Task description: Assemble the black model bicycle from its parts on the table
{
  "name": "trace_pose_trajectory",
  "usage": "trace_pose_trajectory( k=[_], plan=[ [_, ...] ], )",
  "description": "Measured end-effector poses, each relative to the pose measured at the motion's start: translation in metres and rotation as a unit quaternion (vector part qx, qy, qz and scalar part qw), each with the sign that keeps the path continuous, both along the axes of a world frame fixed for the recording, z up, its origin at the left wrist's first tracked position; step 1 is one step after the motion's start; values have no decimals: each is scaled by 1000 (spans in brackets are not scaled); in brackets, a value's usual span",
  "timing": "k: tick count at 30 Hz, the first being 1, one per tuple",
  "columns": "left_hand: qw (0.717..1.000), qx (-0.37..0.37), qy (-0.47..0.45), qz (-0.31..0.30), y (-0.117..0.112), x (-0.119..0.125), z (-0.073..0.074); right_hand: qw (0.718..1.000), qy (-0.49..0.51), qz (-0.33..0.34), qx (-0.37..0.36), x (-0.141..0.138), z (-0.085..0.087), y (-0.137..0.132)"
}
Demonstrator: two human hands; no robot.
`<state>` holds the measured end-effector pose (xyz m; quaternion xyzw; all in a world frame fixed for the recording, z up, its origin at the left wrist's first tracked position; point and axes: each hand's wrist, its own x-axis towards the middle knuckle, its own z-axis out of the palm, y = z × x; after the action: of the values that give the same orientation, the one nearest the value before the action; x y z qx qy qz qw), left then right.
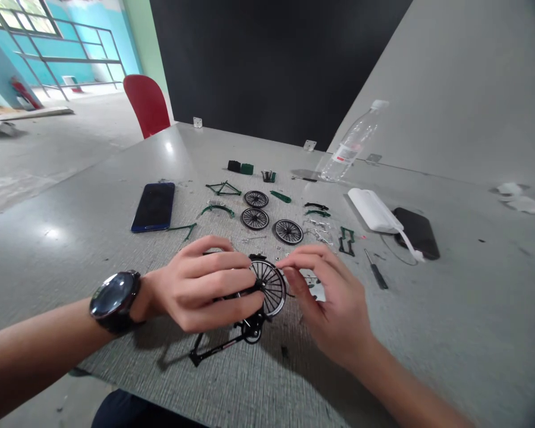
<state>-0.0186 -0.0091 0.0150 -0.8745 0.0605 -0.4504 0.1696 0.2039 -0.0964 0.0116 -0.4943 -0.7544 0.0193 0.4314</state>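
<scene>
My left hand point(205, 285), with a black watch point(115, 300) on its wrist, is closed around a small black model bicycle frame point(223, 345) with one spoked wheel point(270, 286) fitted. My right hand point(327, 297) is just right of that wheel, with its fingers pinched near the wheel's rim. What the fingers hold is too small to see. Three loose spoked wheels point(255, 218) lie on the table beyond the hands. Green frame pieces point(223, 189) and several small metal parts point(318, 229) are spread around them.
A dark blue phone point(154, 206) lies at the left. On the right are a white power bank point(374, 211) with a cable, a black case point(418, 232) and a small screwdriver point(375, 272). A plastic bottle point(350, 145) lies at the back. A red chair point(147, 104) stands beyond the table.
</scene>
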Motion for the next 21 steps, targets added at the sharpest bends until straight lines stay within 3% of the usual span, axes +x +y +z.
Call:
trace_pose_trajectory(
  k=[4,10,17,21],
  plan=[
    [999,22,-18,21,-1,-1,-4,1000,0,10,-10,-2,0,-1],
    [996,-25,-64,62,-1,0,-5,1000,3,4,0,-2,0,-2],
    [993,-43,-95,62,-3,4,-3,999,4,26,26,-2,1,-5],
    [997,-46,-56,39,-3,1,2,998,2,50,49,-1,2,-6]
  ],
)
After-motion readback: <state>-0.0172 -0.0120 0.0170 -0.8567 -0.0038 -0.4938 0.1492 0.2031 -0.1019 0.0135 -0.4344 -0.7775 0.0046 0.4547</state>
